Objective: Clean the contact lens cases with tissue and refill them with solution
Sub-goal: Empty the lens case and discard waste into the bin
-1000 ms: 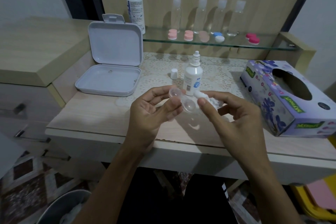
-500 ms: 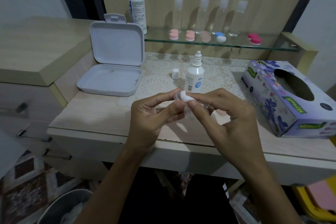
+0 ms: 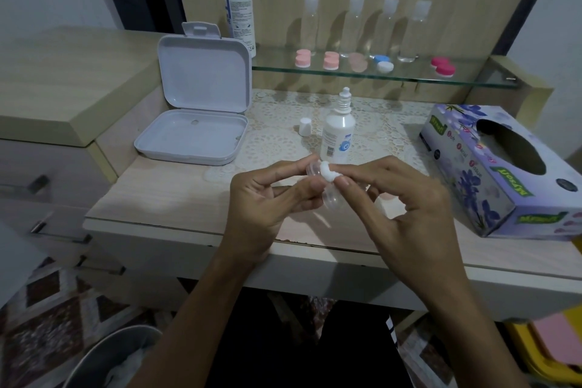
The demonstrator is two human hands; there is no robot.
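Head view shows the left hand (image 3: 267, 198) pinching the clear lens case (image 3: 327, 195) above the table (image 3: 176, 198) so it stays steady. Right hand (image 3: 406, 198) pinches a tissue wad (image 3: 328, 171), pressing it into the top cup to wipe it.

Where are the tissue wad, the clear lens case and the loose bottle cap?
tissue wad (image 3: 328, 172), head view, on the white bunched top.
clear lens case (image 3: 331, 198), head view, on the lower well.
bottle cap (image 3: 305, 126), head view, on its side wall.
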